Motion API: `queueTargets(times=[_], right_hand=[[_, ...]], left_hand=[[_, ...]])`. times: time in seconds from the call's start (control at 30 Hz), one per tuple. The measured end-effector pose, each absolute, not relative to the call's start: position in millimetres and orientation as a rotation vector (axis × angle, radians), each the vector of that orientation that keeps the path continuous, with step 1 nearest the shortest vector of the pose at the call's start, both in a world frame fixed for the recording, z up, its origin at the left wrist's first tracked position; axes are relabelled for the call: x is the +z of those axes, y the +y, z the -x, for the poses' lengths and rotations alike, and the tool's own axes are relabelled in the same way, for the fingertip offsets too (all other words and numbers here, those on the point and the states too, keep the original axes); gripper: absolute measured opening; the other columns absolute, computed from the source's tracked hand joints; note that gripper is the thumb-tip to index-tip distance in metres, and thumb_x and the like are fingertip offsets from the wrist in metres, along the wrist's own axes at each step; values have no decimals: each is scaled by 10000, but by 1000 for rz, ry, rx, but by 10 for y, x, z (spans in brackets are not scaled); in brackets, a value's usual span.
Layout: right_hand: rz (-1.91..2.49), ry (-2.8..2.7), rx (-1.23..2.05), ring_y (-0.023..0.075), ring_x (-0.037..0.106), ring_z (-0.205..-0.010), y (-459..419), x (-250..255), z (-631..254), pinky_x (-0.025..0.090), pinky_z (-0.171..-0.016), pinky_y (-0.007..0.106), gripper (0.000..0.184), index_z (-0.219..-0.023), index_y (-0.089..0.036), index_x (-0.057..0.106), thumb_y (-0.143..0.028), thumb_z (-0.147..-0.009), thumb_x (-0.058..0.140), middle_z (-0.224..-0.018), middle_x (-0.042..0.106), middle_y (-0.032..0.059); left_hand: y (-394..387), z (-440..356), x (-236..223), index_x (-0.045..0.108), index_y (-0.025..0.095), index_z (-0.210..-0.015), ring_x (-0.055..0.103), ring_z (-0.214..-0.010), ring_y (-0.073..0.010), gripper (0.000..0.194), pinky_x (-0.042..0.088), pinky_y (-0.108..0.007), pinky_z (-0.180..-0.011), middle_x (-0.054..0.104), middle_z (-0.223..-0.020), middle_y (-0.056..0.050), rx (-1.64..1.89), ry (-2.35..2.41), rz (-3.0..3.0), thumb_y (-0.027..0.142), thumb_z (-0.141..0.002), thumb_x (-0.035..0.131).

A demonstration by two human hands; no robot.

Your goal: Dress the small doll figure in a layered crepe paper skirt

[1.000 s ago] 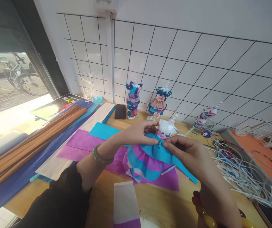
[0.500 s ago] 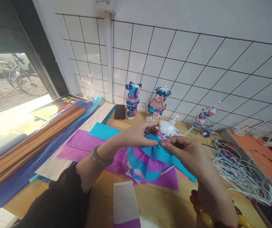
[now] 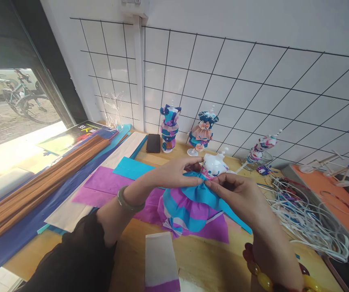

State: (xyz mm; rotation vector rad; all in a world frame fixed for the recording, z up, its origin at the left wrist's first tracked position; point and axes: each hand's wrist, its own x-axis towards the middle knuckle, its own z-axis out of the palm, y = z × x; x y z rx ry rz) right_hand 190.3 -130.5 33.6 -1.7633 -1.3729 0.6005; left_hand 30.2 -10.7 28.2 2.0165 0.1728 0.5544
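Pinches blue paper [image 3: 196, 195] with left hand [image 3: 177, 171] and right hand [image 3: 240, 194] at the waist of the mannequin [image 3: 213, 164], on the table [image 3: 200, 259] short of its back edge, apparently pleating a tier over the skirt [image 3: 189, 211], and likely needs even pressure while feeding in the loose tail [image 3: 235, 215].

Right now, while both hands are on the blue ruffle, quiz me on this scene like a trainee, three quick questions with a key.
1. True or false: the left hand and right hand both touch the blue ruffle.
2. Which wrist wears the bangle? A) left; B) right; C) neither.
3. Fill in: in this view, the dark phone lies to the ___ of the two upright dressed figures.

Key: 1 true; 2 A; 3 left.
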Motion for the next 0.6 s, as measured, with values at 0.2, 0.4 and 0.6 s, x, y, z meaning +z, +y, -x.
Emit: queueTargets(times=[0.2, 0.4, 0.6], right_hand=[[1775, -1427, 534, 118, 467, -513, -1287, 348, -1892, 358, -452, 236, 321, -607, -186, 600, -477, -740, 635, -565, 565, 1], [1743, -1511, 659, 144, 543, -617, -1324, 388, -1955, 425, -527, 244, 267, -719, -196, 656, -454, -774, 618, -691, 638, 22], [1769, -1579, 606, 137, 521, -608, -1316, 393, -1946, 398, -528, 245, 285, -673, -198, 620, -451, -801, 590, -641, 593, 1]], left_hand=[[-116, -359, 208, 578, 158, -1029, 549, -889, -159, 373, 420, -294, -845, 580, -898, -28, 609, 230, -1890, 371, -736, 670], [-81, -349, 212, 581, 151, -1073, 571, -940, -169, 364, 425, -295, -874, 610, -958, -47, 609, 182, -1885, 300, -749, 656], [-103, -313, 264, 591, 145, -917, 572, -898, -156, 195, 443, -276, -830, 607, -891, -26, 634, 184, -1979, 258, -760, 611]])
